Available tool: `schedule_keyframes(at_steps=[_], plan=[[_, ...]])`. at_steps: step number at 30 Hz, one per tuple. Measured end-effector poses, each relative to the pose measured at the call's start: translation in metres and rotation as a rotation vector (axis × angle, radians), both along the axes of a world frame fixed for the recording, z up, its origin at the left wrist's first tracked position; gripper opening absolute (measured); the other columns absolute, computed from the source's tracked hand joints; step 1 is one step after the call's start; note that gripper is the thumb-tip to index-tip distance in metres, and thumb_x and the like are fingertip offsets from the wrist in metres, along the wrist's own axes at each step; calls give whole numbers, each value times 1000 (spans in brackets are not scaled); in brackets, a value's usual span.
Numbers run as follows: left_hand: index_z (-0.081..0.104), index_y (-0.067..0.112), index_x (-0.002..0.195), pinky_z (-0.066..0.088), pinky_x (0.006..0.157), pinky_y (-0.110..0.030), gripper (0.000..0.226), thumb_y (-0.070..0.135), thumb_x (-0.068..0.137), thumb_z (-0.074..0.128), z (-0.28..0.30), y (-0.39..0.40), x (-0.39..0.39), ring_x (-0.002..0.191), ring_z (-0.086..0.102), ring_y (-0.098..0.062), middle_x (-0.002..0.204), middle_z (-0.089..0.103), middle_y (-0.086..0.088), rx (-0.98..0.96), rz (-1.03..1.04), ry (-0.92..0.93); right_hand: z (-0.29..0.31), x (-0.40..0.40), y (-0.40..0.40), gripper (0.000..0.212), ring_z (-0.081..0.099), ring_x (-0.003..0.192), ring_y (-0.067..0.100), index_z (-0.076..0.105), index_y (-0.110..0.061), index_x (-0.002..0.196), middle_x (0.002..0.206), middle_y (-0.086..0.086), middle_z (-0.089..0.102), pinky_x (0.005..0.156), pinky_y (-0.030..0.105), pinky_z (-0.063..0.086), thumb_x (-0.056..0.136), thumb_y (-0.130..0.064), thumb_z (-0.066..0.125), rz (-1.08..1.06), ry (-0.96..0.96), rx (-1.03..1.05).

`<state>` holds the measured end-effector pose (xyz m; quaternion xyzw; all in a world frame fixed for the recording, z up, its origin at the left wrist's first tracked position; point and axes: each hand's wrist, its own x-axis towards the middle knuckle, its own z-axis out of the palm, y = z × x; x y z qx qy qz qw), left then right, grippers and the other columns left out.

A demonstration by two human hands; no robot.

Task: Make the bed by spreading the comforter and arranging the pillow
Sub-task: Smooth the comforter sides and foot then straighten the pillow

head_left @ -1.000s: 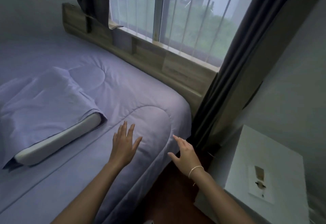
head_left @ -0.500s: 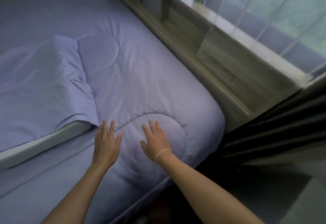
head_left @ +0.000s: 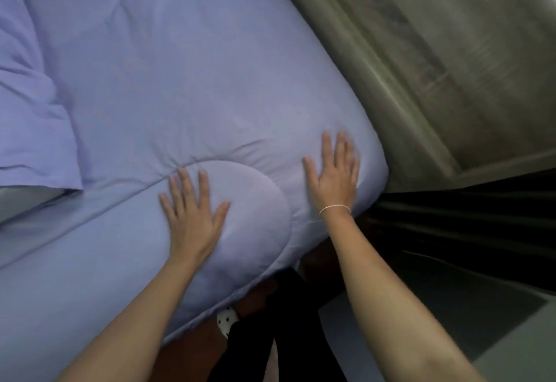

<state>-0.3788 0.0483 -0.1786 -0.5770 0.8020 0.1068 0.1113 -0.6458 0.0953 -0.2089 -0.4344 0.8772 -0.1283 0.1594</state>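
Observation:
A lavender quilted comforter (head_left: 186,89) covers the bed up to its rounded corner. My left hand (head_left: 192,216) lies flat on it with fingers spread, on a stitched oval near the front edge. My right hand (head_left: 334,177), a thin bracelet on its wrist, presses flat on the comforter right at the bed's corner. Neither hand holds anything. At the left edge lies the pillow (head_left: 27,198), its pale end sticking out from a lavender pillowcase (head_left: 33,128); most of it is cut off by the frame.
A wooden ledge (head_left: 376,59) runs along the bed's far side under the window. A dark curtain (head_left: 469,225) hangs at the right, beside the corner. My dark clothing and a spotted slipper (head_left: 225,321) show below the bed edge.
My view has dropped and closed in on the bed corner. My right hand has come from beside the bed onto the comforter, then slid right to the corner. My left hand stays flat.

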Motion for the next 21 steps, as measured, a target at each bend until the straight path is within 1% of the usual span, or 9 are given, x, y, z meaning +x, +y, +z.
schedule_keyframes(at_steps=[4, 6, 8, 9, 12, 14, 17, 19, 21], plan=[[7, 16, 151, 3, 113, -60, 91, 73, 81, 21, 0, 23, -30, 144, 1, -42, 157, 1, -21, -6, -188, -8, -7, -23, 36, 65, 12, 148, 25, 20, -18, 151, 160, 10, 14, 120, 45, 14, 96, -51, 27, -330, -268, -101], [7, 16, 151, 4, 113, -60, 92, 75, 81, 21, 0, 24, -40, 144, 3, -42, 157, 3, -21, -21, -250, -3, -8, -30, 59, 55, 15, 147, 25, 24, -15, 150, 160, 10, 11, 119, 37, 19, 99, -29, 39, -354, -332, -150], [8, 17, 150, 5, 113, -60, 88, 74, 84, 14, 0, 16, -54, 144, 6, -41, 157, 6, -20, -30, -309, 9, -8, -40, 79, 66, 22, 145, 26, 23, -18, 151, 161, 8, 10, 115, 28, 23, 91, -5, 45, -391, -343, -131], [9, 17, 150, 5, 113, -60, 86, 73, 85, 11, 0, 11, -63, 144, 8, -40, 157, 8, -20, -39, -338, 16, -9, -46, 86, 73, 26, 143, 27, 19, -22, 151, 160, 7, 12, 113, 27, 24, 86, -2, 46, -431, -372, -114], [11, 17, 151, 3, 113, -58, 84, 70, 86, 16, -3, -11, -92, 145, 7, -36, 158, 8, -14, -93, -363, 51, -17, -59, 86, 76, 48, 127, 35, 13, -35, 150, 148, 11, 42, 104, 37, 41, 88, -21, 56, -468, -510, -16], [17, 18, 150, 4, 112, -60, 76, 64, 91, 25, -7, -20, -110, 145, 9, -36, 158, 13, -11, -128, -373, 65, -24, -64, 80, 60, 57, 114, 35, 32, -33, 145, 129, 14, 59, 95, 38, 48, 90, -24, 55, -483, -481, -10], [32, 20, 146, 17, 111, -64, 56, 50, 98, 31, -18, -22, -117, 141, 23, -40, 153, 32, -10, -228, -431, 38, -34, -77, 72, 28, 65, 98, 36, 62, -16, 118, 110, 19, 68, 82, 37, 52, 93, -15, 51, -529, -315, -69], [39, 19, 142, 24, 109, -63, 47, 41, 100, 36, -25, -22, -115, 138, 30, -38, 147, 42, -7, -331, -468, 54, -43, -90, 71, 19, 66, 89, 38, 67, -8, 99, 101, 23, 69, 74, 37, 52, 92, -12, 50, -476, -264, -43], [45, 17, 138, 24, 109, -63, 42, 36, 101, 37, -26, -21, -120, 136, 37, -33, 142, 50, -4, -389, -513, 135, -54, -103, 83, 18, 66, 86, 39, 69, -7, 97, 98, 24, 69, 72, 38, 54, 91, -12, 52, -455, -238, 6]])
